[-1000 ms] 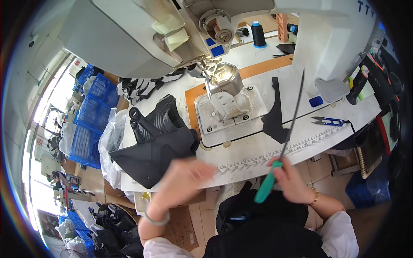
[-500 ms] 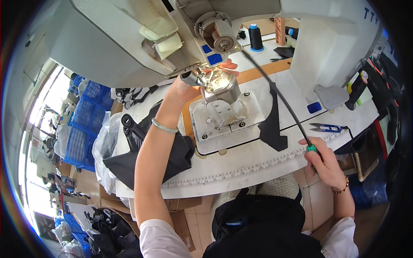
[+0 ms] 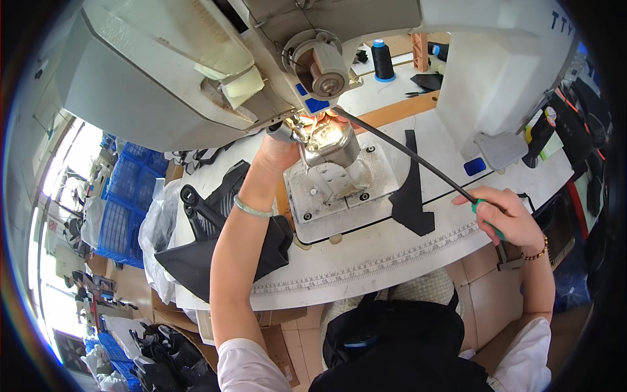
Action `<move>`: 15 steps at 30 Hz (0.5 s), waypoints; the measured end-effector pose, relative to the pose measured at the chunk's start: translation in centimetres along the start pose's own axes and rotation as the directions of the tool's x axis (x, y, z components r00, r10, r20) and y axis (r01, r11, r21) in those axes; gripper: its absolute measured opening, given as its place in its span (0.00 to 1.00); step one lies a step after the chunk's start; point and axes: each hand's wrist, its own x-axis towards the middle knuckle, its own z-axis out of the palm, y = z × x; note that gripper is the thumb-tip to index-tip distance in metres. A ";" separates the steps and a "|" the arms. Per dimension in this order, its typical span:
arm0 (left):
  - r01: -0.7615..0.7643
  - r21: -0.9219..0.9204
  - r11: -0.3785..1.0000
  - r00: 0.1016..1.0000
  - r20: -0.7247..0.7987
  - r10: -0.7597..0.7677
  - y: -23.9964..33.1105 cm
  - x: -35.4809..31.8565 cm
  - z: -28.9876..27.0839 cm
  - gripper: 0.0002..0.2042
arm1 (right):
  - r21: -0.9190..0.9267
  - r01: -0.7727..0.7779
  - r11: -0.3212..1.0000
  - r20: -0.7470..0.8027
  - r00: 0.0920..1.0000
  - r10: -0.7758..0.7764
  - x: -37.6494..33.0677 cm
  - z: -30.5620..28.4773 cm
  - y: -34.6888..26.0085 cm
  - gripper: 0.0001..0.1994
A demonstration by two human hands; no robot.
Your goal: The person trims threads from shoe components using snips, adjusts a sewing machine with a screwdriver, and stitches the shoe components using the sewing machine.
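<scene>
**Green-handled screwdriver with long black shaft [image 3: 418,159] at grey-white sewing machine [image 3: 137,85]**

The right hand [image 3: 509,215] is located above the front right edge of the curved white table [image 3: 366,243], its fingers wrapped around the screwdriver handle. The shaft slopes toward the table's rear, its tip near the machine head; tip contact cannot be determined. The left hand [image 3: 281,155] is beside the silver metal post [image 3: 333,151], its fingers partly hidden; their grip cannot be determined. A flat black cut piece [image 3: 411,202] lies right of the post.
</scene>
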 end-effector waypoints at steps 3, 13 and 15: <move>0.000 -0.049 0.999 0.993 0.118 0.006 -0.1 0.3 0.3 0.30 | -0.034 0.003 0.999 -0.003 1.000 -0.003 0.3 -0.7 -0.2 0.15; 0.062 0.027 0.998 0.995 0.080 -0.064 0.5 0.2 1.0 0.34 | -0.014 -0.003 1.000 0.074 0.997 0.004 1.1 -1.7 -0.3 0.15; 0.055 0.029 0.998 0.994 0.096 -0.057 0.4 0.2 0.9 0.35 | 0.000 -0.012 1.000 0.086 0.996 0.012 1.3 -1.8 -0.3 0.15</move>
